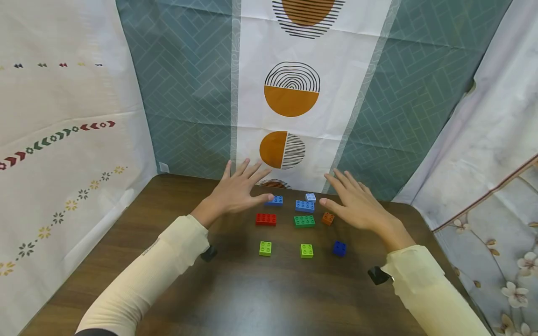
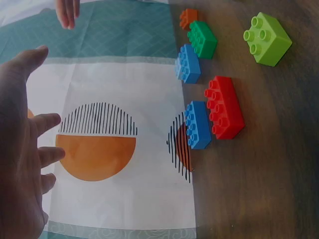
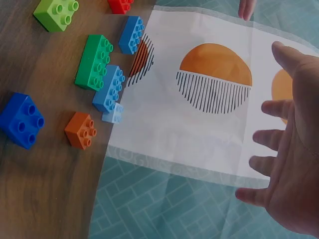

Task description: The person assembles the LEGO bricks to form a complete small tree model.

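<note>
My left hand (image 1: 236,190) is held over the table's far left part, fingers spread and holding nothing. In the head view its thumb overlaps a blue eight-stud brick (image 1: 276,201); a red brick (image 1: 266,219) lies just nearer. Opposite, my right hand (image 1: 357,203) hovers with spread fingers, also holding nothing. Beside its thumb are an orange brick (image 1: 328,218), another blue brick (image 1: 304,206) and a pale blue brick (image 1: 310,197). Between the hands lies a green brick (image 1: 304,221). Closer to me sit two lime bricks (image 1: 265,248) and a dark blue brick (image 1: 339,248).
The bricks lie studs up on a dark wooden table (image 1: 252,298). A patterned cloth (image 1: 189,93) hangs along its back edge. White curtains stand at the left (image 1: 84,163) and a floral cloth (image 1: 504,224) at the right.
</note>
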Demonstrator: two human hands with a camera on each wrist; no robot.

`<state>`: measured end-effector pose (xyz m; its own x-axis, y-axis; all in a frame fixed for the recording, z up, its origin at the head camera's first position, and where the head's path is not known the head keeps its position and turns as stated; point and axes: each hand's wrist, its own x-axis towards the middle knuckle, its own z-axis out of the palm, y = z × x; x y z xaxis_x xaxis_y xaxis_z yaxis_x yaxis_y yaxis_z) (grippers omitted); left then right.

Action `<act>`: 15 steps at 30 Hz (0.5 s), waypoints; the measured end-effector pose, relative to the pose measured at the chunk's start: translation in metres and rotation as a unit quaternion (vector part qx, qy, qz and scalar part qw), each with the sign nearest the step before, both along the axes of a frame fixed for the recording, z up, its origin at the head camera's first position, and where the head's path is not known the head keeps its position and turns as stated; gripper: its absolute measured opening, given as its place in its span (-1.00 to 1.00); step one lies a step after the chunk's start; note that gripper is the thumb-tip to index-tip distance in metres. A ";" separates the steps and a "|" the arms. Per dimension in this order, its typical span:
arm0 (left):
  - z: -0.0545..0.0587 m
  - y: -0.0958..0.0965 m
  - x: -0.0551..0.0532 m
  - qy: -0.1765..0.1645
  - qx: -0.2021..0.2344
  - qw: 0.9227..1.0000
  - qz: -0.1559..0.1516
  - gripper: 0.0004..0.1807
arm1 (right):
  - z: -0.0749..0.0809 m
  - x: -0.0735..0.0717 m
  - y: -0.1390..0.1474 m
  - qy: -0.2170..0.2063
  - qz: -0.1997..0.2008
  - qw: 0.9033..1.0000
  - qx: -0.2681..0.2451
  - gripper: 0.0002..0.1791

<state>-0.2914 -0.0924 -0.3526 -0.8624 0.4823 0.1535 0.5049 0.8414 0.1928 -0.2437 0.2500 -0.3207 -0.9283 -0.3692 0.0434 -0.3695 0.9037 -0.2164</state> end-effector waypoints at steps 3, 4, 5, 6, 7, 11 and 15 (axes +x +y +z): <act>-0.003 -0.001 0.002 0.006 0.004 1.000 0.000 -0.08 | -0.003 0.000 0.001 -0.005 0.003 1.000 -0.007 -0.10; -0.004 -0.001 0.002 0.009 0.009 1.000 -0.001 -0.09 | -0.004 0.001 0.001 -0.006 0.004 1.000 -0.008 -0.10; -0.005 -0.002 0.003 0.011 0.012 1.000 -0.002 -0.10 | -0.005 0.001 0.001 -0.006 0.006 1.000 -0.009 -0.10; -0.006 -0.002 0.003 0.013 0.018 1.000 -0.003 -0.10 | -0.007 0.001 0.001 -0.006 0.008 1.000 -0.010 -0.10; -0.007 -0.002 0.004 0.014 0.024 1.000 -0.005 -0.10 | -0.008 0.002 0.002 -0.005 0.011 1.000 -0.012 -0.10; -0.013 -0.001 0.009 0.012 0.042 0.999 -0.011 -0.11 | -0.015 0.004 0.002 -0.005 0.019 1.000 -0.022 -0.11; -0.020 -0.001 0.013 0.000 0.045 0.999 -0.014 -0.10 | -0.021 0.006 0.001 -0.016 0.025 0.999 -0.039 -0.12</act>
<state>-0.2788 -0.0936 -0.3726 -0.8490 0.4905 0.1964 0.5277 0.8064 0.2669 -0.2374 0.2512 -0.3422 -0.9104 -0.4113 0.0450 -0.4053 0.8645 -0.2975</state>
